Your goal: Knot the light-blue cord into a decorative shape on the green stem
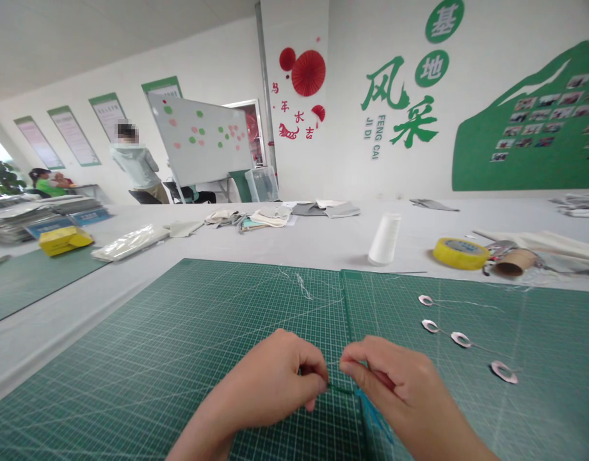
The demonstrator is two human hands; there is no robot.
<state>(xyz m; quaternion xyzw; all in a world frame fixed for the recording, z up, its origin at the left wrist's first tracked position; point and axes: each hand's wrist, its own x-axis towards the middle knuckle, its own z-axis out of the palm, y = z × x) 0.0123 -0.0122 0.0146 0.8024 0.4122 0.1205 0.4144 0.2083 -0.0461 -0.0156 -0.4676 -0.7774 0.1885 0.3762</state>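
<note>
My left hand [285,378] is closed in a pinch over the green cutting mat [237,307], with a short dark green bit showing at its fingertips. Close by on the right, my right hand [395,378] is pinched too, and a thin pale thread seems to run between the two. Blue threads [375,416] hang below my right fingers. What lies inside either pinch is too small to name. Pale rings, among them one [461,339] with a thread attached, lie on the mat at the right.
Behind the mats stand a white thread cone [385,240], yellow tape [460,253] and a cardboard tube [515,262]. Fabric pieces [270,216] lie along the far side. A yellow packet [65,240] and stacked materials [20,221] are at left. People are in the background.
</note>
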